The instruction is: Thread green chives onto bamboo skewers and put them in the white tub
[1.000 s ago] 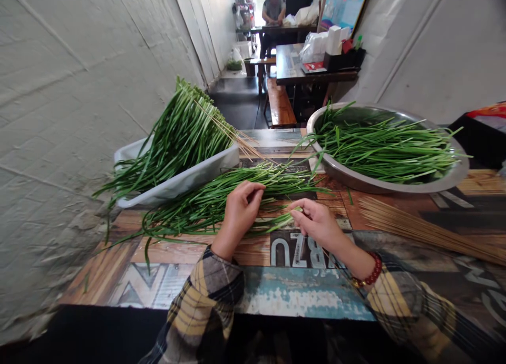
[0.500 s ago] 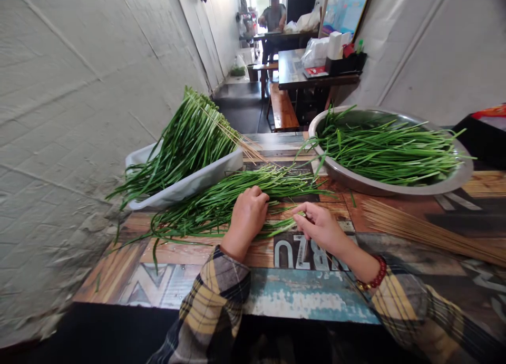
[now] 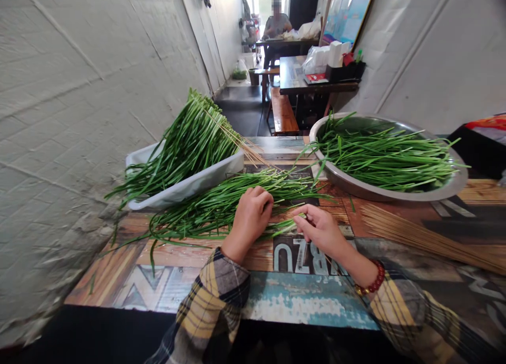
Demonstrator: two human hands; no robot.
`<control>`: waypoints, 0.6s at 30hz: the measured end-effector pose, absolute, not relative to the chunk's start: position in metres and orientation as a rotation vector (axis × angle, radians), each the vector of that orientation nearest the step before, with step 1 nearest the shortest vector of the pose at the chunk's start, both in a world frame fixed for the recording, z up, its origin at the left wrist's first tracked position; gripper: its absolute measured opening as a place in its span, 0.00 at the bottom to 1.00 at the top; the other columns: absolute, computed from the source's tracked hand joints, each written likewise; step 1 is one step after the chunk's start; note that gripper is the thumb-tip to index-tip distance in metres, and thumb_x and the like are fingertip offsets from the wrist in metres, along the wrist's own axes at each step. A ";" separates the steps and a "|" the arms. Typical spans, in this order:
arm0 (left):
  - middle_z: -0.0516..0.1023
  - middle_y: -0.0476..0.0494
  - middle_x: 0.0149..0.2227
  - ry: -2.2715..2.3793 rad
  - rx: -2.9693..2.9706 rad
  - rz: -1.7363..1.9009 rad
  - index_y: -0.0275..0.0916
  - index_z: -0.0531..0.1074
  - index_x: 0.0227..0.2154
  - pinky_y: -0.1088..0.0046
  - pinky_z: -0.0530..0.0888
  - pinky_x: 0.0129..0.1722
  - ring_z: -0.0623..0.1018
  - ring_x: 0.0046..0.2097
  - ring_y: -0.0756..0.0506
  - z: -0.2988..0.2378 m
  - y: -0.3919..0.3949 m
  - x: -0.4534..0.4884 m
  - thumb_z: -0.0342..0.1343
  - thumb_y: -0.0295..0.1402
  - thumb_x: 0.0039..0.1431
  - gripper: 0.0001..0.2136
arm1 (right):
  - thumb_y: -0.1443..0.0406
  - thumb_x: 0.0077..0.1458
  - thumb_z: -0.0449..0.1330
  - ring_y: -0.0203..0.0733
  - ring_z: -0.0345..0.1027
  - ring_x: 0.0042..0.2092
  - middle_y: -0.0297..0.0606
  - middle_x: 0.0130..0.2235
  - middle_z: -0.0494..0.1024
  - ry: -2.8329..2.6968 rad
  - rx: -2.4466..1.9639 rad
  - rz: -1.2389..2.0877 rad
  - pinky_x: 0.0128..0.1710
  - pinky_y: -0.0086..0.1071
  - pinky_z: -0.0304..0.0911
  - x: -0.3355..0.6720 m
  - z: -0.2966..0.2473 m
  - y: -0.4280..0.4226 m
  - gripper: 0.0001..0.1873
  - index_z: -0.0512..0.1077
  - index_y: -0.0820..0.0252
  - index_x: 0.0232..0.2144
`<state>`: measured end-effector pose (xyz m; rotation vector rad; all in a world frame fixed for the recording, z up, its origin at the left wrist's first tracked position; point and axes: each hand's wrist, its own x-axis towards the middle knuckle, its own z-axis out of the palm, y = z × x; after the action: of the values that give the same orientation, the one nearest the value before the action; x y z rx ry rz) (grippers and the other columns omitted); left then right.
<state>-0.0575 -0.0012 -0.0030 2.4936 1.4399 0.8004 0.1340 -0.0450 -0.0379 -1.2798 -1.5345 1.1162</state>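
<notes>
My left hand [image 3: 252, 214] is closed, its fingers curled over a few stalks at the near edge of a loose pile of garlic chives [image 3: 209, 206] on the table. To its right, my right hand [image 3: 319, 228] pinches the pale ends of those stalks between thumb and fingers. A thin stick, apparently a bamboo skewer [image 3: 329, 260], shows below the right palm; its tip is hidden. Behind the pile, a white tray [image 3: 193, 180] bears upright-leaning chives [image 3: 193, 134] with skewers [image 3: 247, 149] through their pale ends.
A metal basin [image 3: 379, 192] of chives stands at the right rear. Bare bamboo skewers [image 3: 427, 237] lie fanned on the table's right side. A white wall [image 3: 79, 89] borders the left. Beyond are a bench [image 3: 282, 111], another table [image 3: 291, 71] and a seated person [image 3: 276, 24].
My left hand has shifted slightly right and its fingers have tilted a little. The right hand stays at the chive ends. The view has tipped slightly.
</notes>
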 end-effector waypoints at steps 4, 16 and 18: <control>0.72 0.49 0.27 1.203 2.129 0.978 0.37 0.70 0.28 0.74 0.67 0.33 0.71 0.32 0.49 -0.004 -0.004 -0.051 0.52 0.24 0.56 0.05 | 0.60 0.57 0.57 0.31 0.61 0.18 0.29 0.21 0.69 -1.490 -1.256 1.121 0.18 0.25 0.55 0.131 -0.033 -0.047 0.11 0.72 0.61 0.37; 0.76 0.46 0.27 1.070 1.887 0.955 0.34 0.75 0.26 0.76 0.68 0.32 0.73 0.31 0.50 0.003 -0.010 -0.042 0.55 0.27 0.56 0.06 | 0.58 0.54 0.59 0.29 0.59 0.17 0.30 0.21 0.70 -1.342 -1.260 1.204 0.17 0.24 0.55 0.130 -0.022 -0.048 0.14 0.74 0.63 0.36; 0.76 0.47 0.27 1.062 1.883 0.957 0.34 0.74 0.26 0.76 0.68 0.31 0.73 0.30 0.50 0.003 -0.010 -0.042 0.55 0.28 0.56 0.06 | 0.57 0.53 0.59 0.29 0.59 0.17 0.30 0.21 0.70 -1.323 -1.268 1.215 0.16 0.24 0.55 0.130 -0.022 -0.048 0.14 0.74 0.63 0.36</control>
<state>-0.0420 -0.0102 0.0027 1.8832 1.0619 0.9571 0.1295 -0.0480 -0.0222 -1.2675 -1.3231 1.2155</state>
